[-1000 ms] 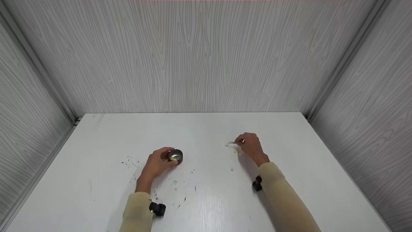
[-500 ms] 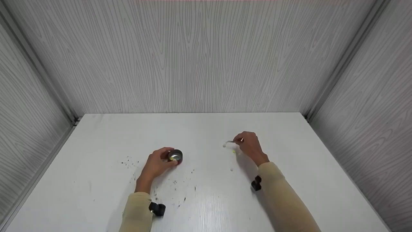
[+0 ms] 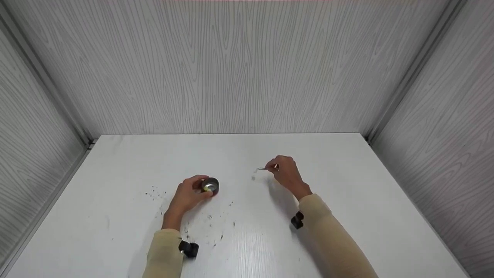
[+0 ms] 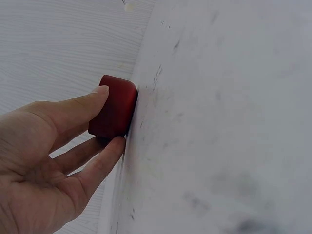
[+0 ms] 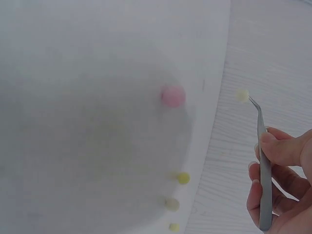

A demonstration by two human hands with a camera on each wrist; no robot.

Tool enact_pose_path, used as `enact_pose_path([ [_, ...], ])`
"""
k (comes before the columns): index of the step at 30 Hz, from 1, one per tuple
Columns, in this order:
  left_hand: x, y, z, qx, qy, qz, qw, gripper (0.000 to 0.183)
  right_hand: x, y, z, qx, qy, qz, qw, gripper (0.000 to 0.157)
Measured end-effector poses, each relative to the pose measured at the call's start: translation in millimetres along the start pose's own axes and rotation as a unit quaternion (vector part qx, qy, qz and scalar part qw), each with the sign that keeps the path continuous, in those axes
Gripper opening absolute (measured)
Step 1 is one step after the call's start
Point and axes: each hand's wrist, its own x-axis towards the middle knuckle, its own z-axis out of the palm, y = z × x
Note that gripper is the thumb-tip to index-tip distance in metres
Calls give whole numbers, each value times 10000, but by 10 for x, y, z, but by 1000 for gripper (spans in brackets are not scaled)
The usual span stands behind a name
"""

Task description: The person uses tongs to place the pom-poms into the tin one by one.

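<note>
My left hand (image 3: 189, 196) grips a small round tin (image 3: 210, 185) between thumb and fingers. Its mouth faces up, silvery inside, with something yellow at the near side. In the left wrist view the red outer wall of the tin (image 4: 116, 105) shows, its base right at the tabletop. To the right, my right hand (image 3: 287, 175) pinches bent-tip metal tweezers (image 5: 264, 165) that point left toward the tin. A pale yellow ball (image 5: 242, 95) sits at the tweezers' tips, above the table.
The right wrist view shows a pink ball (image 5: 173, 96), a yellow ball (image 5: 183, 178), a whitish ball (image 5: 171, 204) and a pale yellow ball (image 5: 174, 227) on the white table (image 3: 328, 162). Dark specks mark the table around my left arm. Grey wood-grain panels (image 3: 247, 69) enclose it.
My right hand has moved left with the tweezers and the pale ball, closer to the tin. The left hand and the tin have stayed in place.
</note>
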Motion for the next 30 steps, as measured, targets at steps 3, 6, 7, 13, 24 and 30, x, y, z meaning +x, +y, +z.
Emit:
enact_pose_path([
  [3, -9, 1, -10, -27, 0, -4, 10000, 52, 16, -83, 75, 10, -41, -158, 9999, 13],
  [6, -17, 3, -14, -46, -8, -25, 10000, 52, 36, -175, 150, 7, -108, -266, 9996, 12],
  [7, -17, 4, -13, -48, -7, -35, 10000, 52, 43, -204, 173, 5, -133, -277, 9995, 13],
  [13, -15, 9, -9, -46, -14, -60, 10000, 52, 86, -399, 302, -23, -278, -452, 9986, 13],
  [24, -21, 27, 7, -76, -16, -94, 9999, 52, 92, -715, 483, -193, -489, -609, 9968, 14],
  [30, -33, 47, 5, 0, -13, -97, 10000, 52, 85, -824, 588, -227, -626, -622, 9958, 14],
])
